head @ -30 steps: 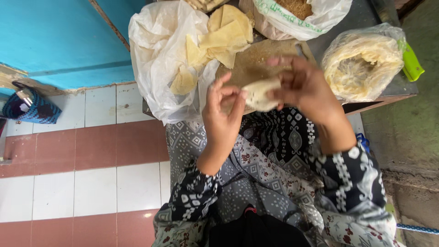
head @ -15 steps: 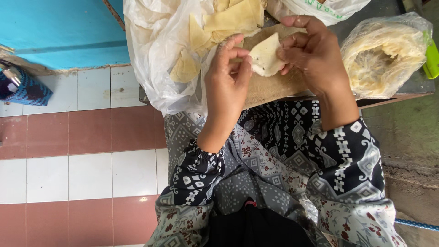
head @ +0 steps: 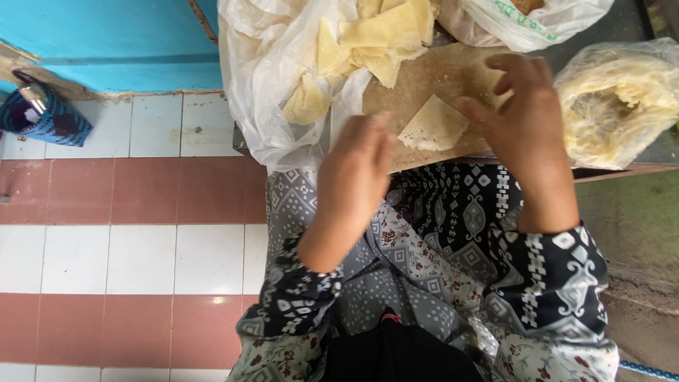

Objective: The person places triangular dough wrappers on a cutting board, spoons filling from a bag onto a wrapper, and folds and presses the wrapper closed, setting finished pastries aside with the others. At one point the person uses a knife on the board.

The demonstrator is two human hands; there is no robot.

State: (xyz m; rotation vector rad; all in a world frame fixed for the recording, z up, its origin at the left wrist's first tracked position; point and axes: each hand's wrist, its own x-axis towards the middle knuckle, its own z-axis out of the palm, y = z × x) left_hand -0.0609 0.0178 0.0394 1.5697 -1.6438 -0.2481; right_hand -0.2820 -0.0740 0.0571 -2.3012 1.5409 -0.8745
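A pale triangular piece of thin pastry sheet (head: 433, 125) lies flat on a brown wooden board (head: 431, 74). My left hand (head: 353, 173) hovers just left of it, fingers loosely together and holding nothing. Above and to the right of the sheet, my right hand (head: 523, 113) has its fingers spread and is empty too. A white plastic bag (head: 262, 85) at the board's left end holds several cut yellow pastry pieces (head: 375, 35).
Another clear bag with a stack of round pastry sheets (head: 615, 102) sits at the right. A third plastic bag (head: 530, 21) lies at the top. A blue patterned pouch (head: 46, 117) rests on the red and white tiled floor (head: 127, 226) by a turquoise wall.
Both hands held the pastry piece between them before; now it lies on the board and both hands have let go and moved apart.
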